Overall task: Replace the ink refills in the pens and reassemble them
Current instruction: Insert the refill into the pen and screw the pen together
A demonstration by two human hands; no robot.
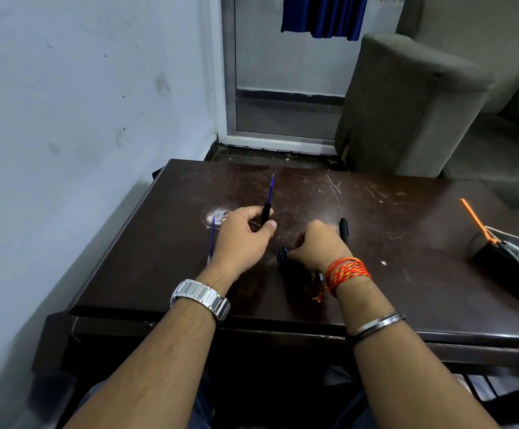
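My left hand point(244, 235) grips a black pen barrel point(266, 213) with a blue ink refill point(270, 187) sticking out of its far end, held above the dark wooden table point(375, 274). A second blue refill point(211, 239) lies flat on the table just left of that hand. My right hand point(317, 246) rests on the table with its fingers curled over a small dark pen part point(282, 254); the grip itself is partly hidden. A whole black pen point(344, 230) lies just beyond the right hand.
A black device with white cables and an orange strip point(499, 258) sits at the table's right edge. A white wall runs along the left, close to the table. A grey sofa point(412, 97) and a glass door stand beyond the far edge.
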